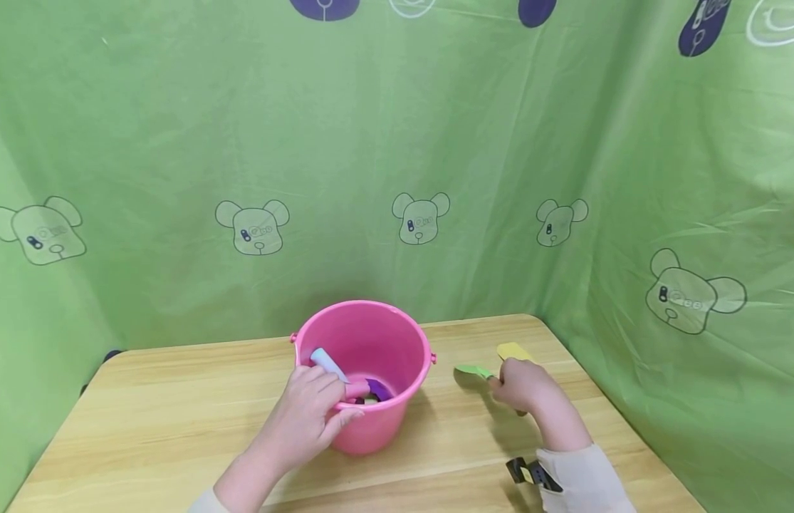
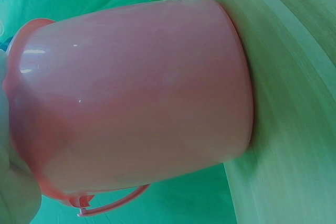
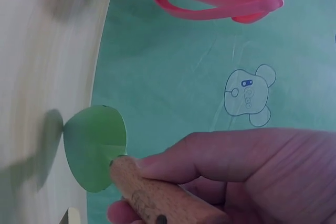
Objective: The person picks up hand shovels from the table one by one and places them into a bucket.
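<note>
One pink bucket (image 1: 364, 356) mid-table; my left hand (image 1: 310, 417) grips its near rim. My right hand (image 1: 521, 385) is curled around one wooden-handled green spatula (image 1: 473, 371), to the bucket's right. One yellow spatula (image 1: 513, 350) lies beside it.

Light wooden table (image 1: 179, 399) with rounded corners – green cloth backdrop (image 1: 397, 164) hangs behind it and wraps both sides. Backdrop printed with outlined bear heads (image 1: 420, 217), purple shapes above – soft, even light.
</note>
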Motion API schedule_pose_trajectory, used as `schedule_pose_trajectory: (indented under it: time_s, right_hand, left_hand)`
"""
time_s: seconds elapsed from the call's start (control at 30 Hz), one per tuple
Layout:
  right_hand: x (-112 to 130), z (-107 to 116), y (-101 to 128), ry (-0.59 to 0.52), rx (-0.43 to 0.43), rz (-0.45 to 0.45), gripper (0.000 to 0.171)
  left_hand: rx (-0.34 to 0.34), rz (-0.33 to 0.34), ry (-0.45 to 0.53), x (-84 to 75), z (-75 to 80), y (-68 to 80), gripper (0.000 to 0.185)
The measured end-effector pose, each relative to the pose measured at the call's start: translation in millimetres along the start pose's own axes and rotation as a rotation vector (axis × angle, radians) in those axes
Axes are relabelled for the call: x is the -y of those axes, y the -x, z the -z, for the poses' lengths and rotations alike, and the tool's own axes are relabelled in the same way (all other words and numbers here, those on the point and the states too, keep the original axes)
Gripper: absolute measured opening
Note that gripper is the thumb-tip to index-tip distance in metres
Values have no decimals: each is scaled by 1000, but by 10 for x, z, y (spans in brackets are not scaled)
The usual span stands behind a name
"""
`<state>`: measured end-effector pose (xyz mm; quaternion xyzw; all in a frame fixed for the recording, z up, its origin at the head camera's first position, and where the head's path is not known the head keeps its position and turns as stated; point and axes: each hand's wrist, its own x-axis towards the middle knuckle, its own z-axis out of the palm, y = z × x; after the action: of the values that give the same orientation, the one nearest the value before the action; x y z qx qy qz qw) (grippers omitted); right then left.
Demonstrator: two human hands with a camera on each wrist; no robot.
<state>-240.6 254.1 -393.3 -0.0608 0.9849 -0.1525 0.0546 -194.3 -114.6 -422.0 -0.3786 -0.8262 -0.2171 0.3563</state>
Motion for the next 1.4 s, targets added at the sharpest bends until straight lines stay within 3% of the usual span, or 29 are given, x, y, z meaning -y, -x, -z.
schedule_pose_trajectory:
  time_s: [0.9,1.4]
  right_hand:
    - [344,181,-66,51,163,85,47]
    - [529,282,-140,145,208,144,49]
  left_hand:
    - [-2,7,8,-2,1,2,30]
    - [1,8,18,-8,-2,9,28]
